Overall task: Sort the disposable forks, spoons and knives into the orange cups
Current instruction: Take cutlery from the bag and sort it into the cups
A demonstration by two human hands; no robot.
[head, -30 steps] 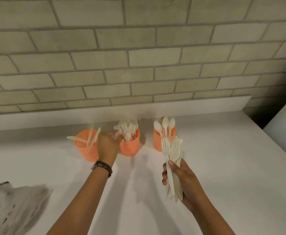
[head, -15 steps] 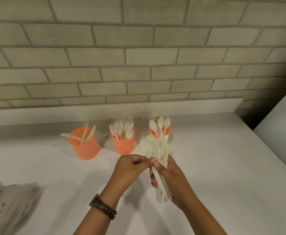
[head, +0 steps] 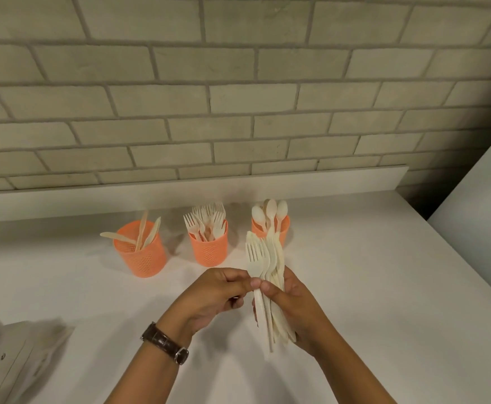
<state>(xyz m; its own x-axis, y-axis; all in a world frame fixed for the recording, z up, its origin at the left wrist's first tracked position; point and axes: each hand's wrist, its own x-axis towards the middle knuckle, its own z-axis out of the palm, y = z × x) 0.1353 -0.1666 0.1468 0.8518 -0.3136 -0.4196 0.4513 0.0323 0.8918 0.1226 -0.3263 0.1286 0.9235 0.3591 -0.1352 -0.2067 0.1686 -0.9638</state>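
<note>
Gripping the cutlery bundle [head: 278,259] in my right hand [head: 296,313] — my left hand [head: 209,295] pinches its front fork [head: 253,258]

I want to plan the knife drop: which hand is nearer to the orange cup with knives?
Left. The left hand is in front and right of the knife cup; the right hand, holding the cutlery, is farther right.

Three cups stand in a row on the desk [head: 355,287], near the wall [head: 238,112]: left cup [head: 140,258] with knives [head: 145,234] in it, middle cup [head: 209,249] with forks [head: 206,221], right cup [head: 285,225] with spoons [head: 270,211]. In front, the right grip [head: 299,310] holds a bunch of cutlery [head: 267,263]; the left grip [head: 212,295] pinches it from the left
</note>
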